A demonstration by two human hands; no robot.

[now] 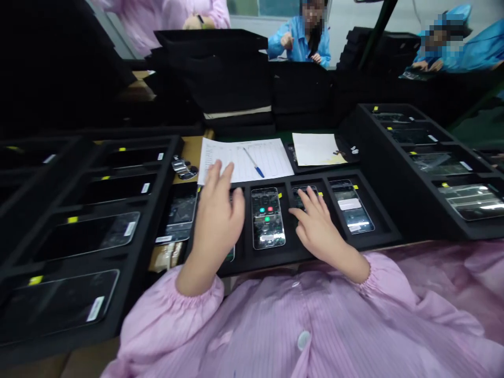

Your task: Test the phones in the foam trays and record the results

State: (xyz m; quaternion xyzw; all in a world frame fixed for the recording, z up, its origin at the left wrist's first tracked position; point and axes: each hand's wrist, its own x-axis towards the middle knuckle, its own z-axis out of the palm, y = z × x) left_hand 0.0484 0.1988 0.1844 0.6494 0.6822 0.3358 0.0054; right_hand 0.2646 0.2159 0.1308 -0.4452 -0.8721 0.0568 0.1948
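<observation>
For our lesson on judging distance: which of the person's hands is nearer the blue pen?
Left. The left hand overlaps the printed sheet in view, just left of the blue pen; the right hand is farther off, to the pen's lower right.

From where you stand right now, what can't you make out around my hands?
All in the head view:
- Most of one phone: hidden by your left hand.
- Much of another phone: hidden by your right hand.
- Wording on the printed sheet: too small.
- The far-left tray: cut off by the picture's left edge.
</observation>
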